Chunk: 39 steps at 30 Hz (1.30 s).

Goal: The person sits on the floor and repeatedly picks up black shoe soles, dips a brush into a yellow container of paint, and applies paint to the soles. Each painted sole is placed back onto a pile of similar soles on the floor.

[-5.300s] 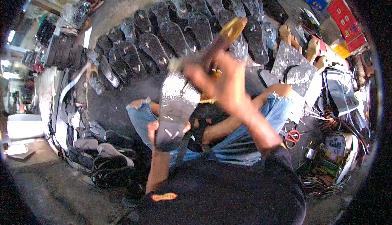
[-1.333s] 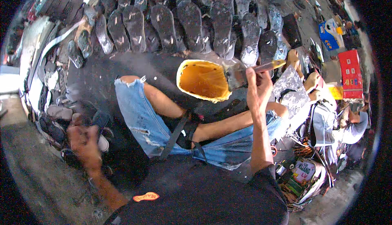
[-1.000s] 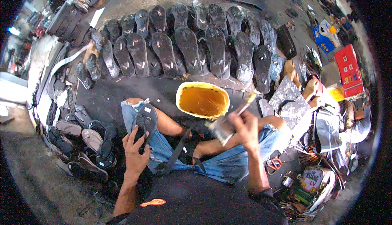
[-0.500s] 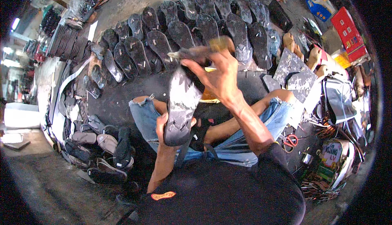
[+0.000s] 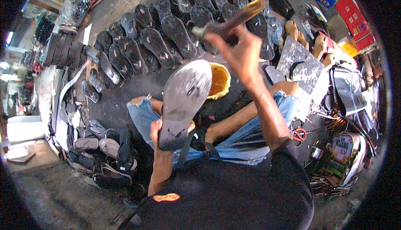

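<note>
My left hand [image 5: 156,130] grips the lower end of a dark grey sandal sole [image 5: 184,98], thumb on one side and fingertips on the other. The sole tilts up over my lap, its upper part shiny and pale with a wet-looking sheen. To its upper right, my right hand [image 5: 246,56] is raised, closed round a brush-like tool [image 5: 234,23] with a dark middle, a pale tip and a yellow-brown end. The tool is apart from the sole and blurred. Partly behind the sole stands a yellow-crusted tub [image 5: 224,82] with an amber inside.
Rows of dark sandal soles [image 5: 156,46] lie beyond my knees. Finished-looking sandals [image 5: 109,147] are piled at left. On the right are grey sheet pieces [image 5: 294,63], red-handled scissors [image 5: 298,135], a red box [image 5: 355,21] and a tin [image 5: 340,159] of strips.
My right hand has lifted the brush-like tool up and right, off the sole. The left hand has tilted the sole, showing more of its face; the yellow tub is more exposed.
</note>
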### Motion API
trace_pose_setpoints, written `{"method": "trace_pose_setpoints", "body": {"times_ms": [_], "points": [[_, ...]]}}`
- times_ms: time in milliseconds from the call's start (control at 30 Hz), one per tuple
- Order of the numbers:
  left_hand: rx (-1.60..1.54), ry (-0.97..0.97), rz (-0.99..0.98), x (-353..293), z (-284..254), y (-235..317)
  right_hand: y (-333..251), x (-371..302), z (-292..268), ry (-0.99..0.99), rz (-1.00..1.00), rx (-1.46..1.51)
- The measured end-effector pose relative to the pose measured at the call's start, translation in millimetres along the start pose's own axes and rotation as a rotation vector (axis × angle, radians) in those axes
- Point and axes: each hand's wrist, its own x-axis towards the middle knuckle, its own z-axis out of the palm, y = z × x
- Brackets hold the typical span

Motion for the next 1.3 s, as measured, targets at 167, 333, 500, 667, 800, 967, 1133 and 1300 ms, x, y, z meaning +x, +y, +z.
{"method": "trace_pose_setpoints", "body": {"times_ms": [167, 333, 500, 667, 800, 967, 1133, 1300], "points": [[0.089, 0.107, 0.144, 25.8, 2.6, -9.6, -52.9, -88.3, 0.4, -0.387, -0.029, 0.386], [0.067, 0.080, 0.190, 38.1, 18.8, -6.4, -62.8, -133.3, 7.3, -0.403, -0.057, 0.229], [-0.210, -0.085, 0.114, 62.7, -0.5, -3.4, -88.6, -106.3, 12.1, -0.358, 0.015, 0.334], [-0.103, 0.087, 0.143, 57.1, 3.9, 7.6, -80.7, -117.6, 12.6, -0.123, 0.148, 0.364], [-0.027, 0.068, 0.179, 66.4, 6.5, 3.8, -84.3, -123.6, 7.3, -0.156, -0.111, 0.386], [-0.184, -0.035, 0.104, 73.2, -1.1, -2.4, -58.1, -125.9, 3.6, -0.173, -0.011, 0.207], [-0.124, 0.025, 0.117, 64.8, 3.6, -4.8, -21.4, -53.6, -11.3, -0.043, 0.113, 0.055], [0.082, -0.109, 0.206, 64.0, 14.8, -14.5, -63.7, -95.7, -9.1, -0.320, -0.090, 0.170]]}}
